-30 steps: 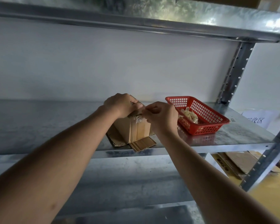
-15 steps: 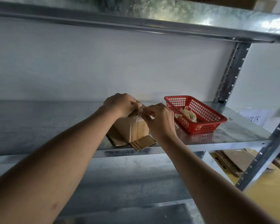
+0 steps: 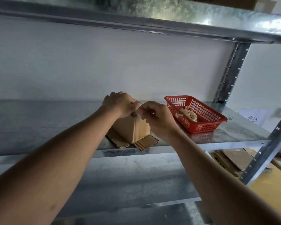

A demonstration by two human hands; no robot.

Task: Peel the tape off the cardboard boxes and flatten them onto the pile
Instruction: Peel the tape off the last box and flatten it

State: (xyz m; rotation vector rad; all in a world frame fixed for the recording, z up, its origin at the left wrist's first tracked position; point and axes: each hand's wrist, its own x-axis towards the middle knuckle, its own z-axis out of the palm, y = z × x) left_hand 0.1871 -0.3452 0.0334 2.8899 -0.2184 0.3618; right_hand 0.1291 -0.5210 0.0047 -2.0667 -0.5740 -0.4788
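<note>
I have my left hand clamped over the top of the small cardboard box just left of the red basket, while my right hand pinches the tape at the top edge, the strip running down the near corner.

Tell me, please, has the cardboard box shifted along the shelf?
No; the cardboard box keeps the same gap from the red basket, at the shelf edge.

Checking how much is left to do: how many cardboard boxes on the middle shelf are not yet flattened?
1. The cardboard box stands near the shelf front edge, left of the red basket, held by the left hand and right hand. Others may lie out of view.
</note>
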